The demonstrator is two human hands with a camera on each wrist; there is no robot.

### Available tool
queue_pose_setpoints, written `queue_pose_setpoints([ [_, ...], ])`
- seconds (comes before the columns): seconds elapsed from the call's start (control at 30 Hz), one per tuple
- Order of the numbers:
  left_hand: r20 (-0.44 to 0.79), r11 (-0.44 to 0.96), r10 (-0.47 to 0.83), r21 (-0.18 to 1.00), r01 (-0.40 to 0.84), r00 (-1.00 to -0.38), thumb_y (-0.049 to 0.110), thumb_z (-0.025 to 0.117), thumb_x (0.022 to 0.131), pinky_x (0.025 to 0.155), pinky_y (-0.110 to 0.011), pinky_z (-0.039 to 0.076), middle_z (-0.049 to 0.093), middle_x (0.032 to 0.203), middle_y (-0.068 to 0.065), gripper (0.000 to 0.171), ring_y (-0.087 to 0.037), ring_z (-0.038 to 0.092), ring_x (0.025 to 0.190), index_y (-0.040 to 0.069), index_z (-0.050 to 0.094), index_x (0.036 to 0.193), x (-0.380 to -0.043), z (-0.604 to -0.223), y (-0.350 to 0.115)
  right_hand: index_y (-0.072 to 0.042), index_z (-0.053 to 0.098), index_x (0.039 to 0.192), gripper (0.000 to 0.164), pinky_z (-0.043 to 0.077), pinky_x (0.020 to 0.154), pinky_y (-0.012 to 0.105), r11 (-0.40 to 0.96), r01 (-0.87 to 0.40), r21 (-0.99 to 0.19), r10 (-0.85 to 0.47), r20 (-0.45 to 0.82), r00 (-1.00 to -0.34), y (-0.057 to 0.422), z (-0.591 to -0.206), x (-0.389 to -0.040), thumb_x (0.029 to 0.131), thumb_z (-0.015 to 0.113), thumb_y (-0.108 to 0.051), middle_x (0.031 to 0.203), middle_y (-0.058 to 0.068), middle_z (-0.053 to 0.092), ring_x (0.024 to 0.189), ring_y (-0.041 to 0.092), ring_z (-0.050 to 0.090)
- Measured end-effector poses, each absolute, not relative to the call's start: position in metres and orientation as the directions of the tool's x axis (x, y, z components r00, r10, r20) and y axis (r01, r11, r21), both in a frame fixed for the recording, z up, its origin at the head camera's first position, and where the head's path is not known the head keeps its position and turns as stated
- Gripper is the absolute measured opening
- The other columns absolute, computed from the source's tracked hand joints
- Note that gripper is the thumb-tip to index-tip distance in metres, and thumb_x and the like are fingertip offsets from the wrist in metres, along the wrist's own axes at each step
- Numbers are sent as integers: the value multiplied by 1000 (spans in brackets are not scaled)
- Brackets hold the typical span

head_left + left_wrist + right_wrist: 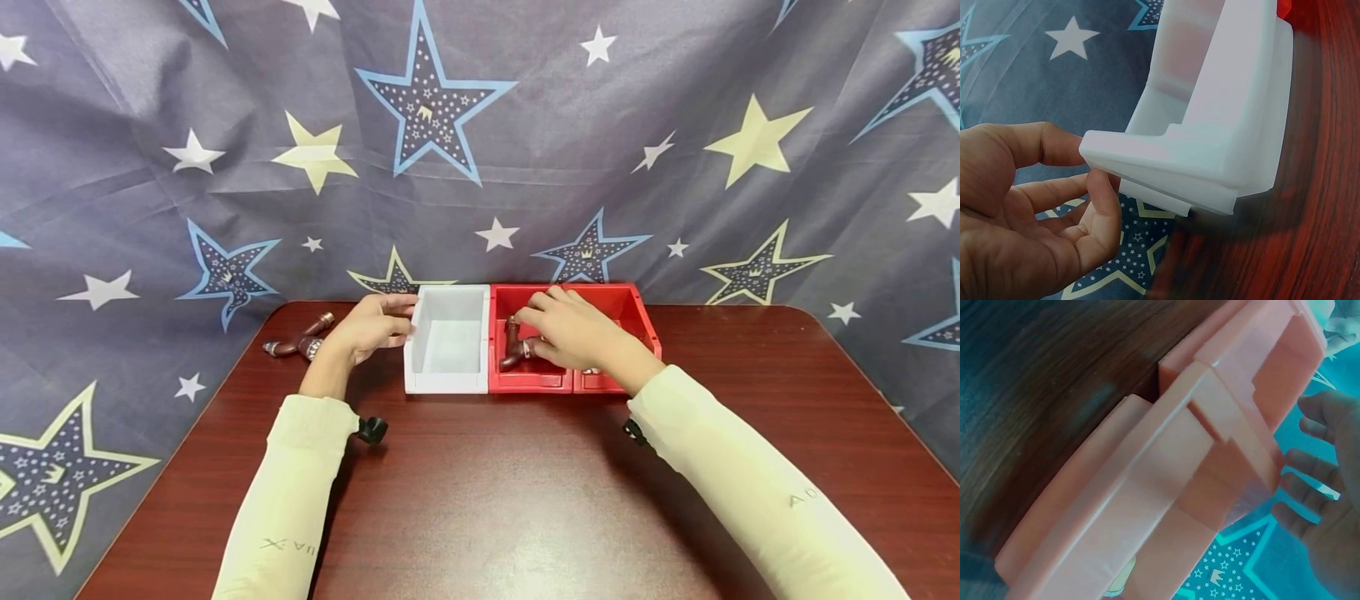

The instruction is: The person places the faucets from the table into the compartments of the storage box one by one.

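My left hand (369,327) is at the left side of the white bin (447,382). In the left wrist view its thumb and a finger (1059,145) pinch the corner of the bin's rim. My right hand (573,329) is over the two red bins, fingers loosely bent. Its fingertips (1293,520) are near the rim in the right wrist view, with nothing showing between them. A dark brown pipe-shaped piece (513,343) with a silver band lies in the middle red bin (531,382), beside the right fingertips and partly hidden by the hand.
More brown pipe-shaped pieces (288,347) with metallic ends lie on the table (465,483) left of the bins. Small pale things (591,371) are in the rightmost red bin (643,321). A star-patterned cloth (525,192) hangs right behind the bins.
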State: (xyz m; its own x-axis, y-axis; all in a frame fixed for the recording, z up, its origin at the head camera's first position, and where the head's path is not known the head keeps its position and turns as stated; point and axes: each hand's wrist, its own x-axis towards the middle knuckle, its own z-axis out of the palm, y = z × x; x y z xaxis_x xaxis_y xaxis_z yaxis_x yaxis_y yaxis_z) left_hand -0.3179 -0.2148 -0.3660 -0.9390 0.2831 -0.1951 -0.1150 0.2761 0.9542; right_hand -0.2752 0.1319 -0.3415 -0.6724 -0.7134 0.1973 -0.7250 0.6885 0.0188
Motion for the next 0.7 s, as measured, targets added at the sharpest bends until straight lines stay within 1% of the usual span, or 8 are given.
queue_pose_setpoints([
  [0.13,-194,275,287,955,-114,-938,-8,60,94,87,-30,55,43,155,-21,66,-39,49,132,1,39,156,-318,-367,-215,-14,66,129,38,45,97,48,683,-731,5,-709,245,-661,136,-340,-273,92,73,-22,120,8,62,113,30,52],
  [0.3,-193,282,283,953,-111,-939,-8,60,94,87,-30,55,43,155,-21,67,-38,49,133,2,39,156,-318,-367,-215,-11,66,129,39,44,99,49,692,-721,-24,-687,286,-668,143,-338,-269,93,72,-22,125,10,63,114,32,52],
  [0.47,-189,279,282,954,-108,-941,-8,60,93,85,-29,55,44,155,-22,67,-38,50,131,1,39,156,-318,-367,-214,-10,64,132,40,44,99,50,715,-697,-60,-648,318,-692,151,-338,-266,96,70,-25,123,11,62,111,33,52],
  [0.6,-188,275,278,955,-109,-942,-8,60,93,82,-27,55,45,154,-21,66,-38,51,130,1,40,156,-317,-366,-214,-10,62,134,41,44,100,50,734,-671,-109,-611,326,-721,158,-338,-264,98,66,-27,125,11,60,112,32,53],
  [0.7,-189,273,277,956,-112,-942,-8,61,93,83,-28,55,45,154,-21,66,-37,51,130,2,40,155,-317,-366,-215,-10,62,135,41,44,100,51,744,-650,-155,-582,329,-744,163,-339,-262,99,65,-29,127,11,60,113,32,54],
])
